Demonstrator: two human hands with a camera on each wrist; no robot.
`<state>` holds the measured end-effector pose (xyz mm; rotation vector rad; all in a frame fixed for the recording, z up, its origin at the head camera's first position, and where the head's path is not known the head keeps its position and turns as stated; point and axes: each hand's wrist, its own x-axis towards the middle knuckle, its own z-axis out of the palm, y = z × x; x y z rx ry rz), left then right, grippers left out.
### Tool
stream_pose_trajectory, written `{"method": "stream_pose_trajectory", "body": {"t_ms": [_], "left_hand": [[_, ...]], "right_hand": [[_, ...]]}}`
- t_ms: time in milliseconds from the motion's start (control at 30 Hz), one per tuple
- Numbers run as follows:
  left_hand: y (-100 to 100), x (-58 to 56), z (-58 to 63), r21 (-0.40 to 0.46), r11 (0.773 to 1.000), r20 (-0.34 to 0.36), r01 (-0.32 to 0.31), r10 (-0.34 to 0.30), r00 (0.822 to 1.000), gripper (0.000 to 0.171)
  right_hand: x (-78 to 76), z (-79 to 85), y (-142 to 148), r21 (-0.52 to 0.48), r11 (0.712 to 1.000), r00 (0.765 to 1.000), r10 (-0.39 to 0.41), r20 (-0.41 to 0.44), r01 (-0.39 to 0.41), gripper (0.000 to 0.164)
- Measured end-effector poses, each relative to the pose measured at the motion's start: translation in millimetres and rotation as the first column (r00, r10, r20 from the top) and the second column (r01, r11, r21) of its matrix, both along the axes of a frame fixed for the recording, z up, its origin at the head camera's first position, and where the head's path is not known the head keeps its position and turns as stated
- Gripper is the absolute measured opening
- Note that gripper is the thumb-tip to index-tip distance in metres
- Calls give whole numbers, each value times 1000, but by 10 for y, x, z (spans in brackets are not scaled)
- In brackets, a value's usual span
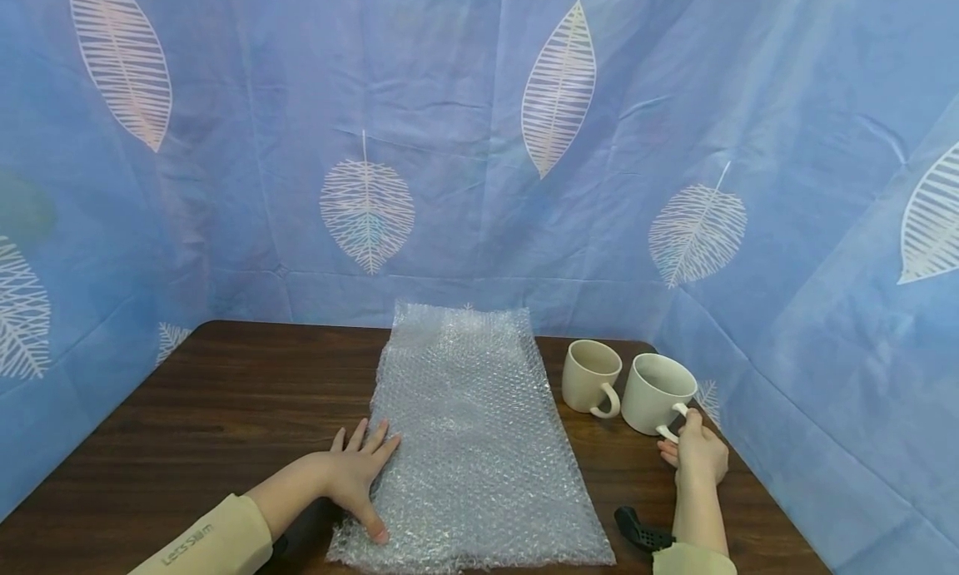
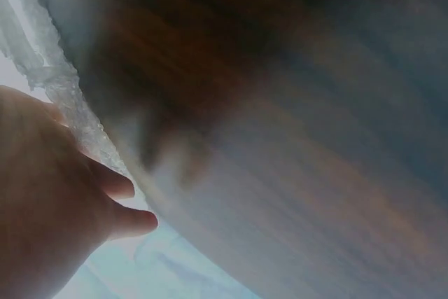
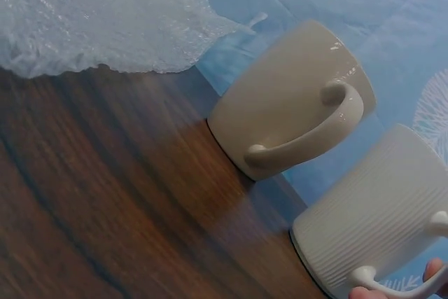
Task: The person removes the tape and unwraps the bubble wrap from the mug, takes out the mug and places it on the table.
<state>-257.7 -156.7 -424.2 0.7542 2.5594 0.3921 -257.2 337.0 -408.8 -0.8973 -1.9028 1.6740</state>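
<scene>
A sheet of bubble wrap [image 1: 472,442] lies flat, lengthwise across the middle of the table. My left hand [image 1: 352,475] rests on its left edge, fingers straight and spread. To the right of the sheet, a beige mug [image 1: 580,384] stands upright beside a white mug [image 1: 648,400]. My right hand [image 1: 700,450] holds the white mug's handle with its fingers. Fine ribs run round the white mug [image 3: 371,208] in the right wrist view, where only fingertips appear by its handle. Both mugs stand on the tabletop.
The dark wood table [image 1: 247,392] has rounded back corners. A blue leaf-patterned cloth [image 1: 449,101] hangs behind it and along its sides. A black curved object [image 1: 640,532] lies near my right forearm.
</scene>
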Motion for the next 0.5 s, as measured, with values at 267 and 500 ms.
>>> {"method": "stream_pose_trajectory", "body": {"t_ms": [267, 500], "left_hand": [[67, 116, 240, -44, 999, -1, -26, 26, 1000, 131], [45, 90, 302, -28, 999, -4, -27, 27, 1000, 122]], "right_hand": [[-71, -7, 73, 105, 994, 995, -44, 89, 34, 58], [37, 184, 68, 437, 895, 979, -7, 203, -85, 68]]}}
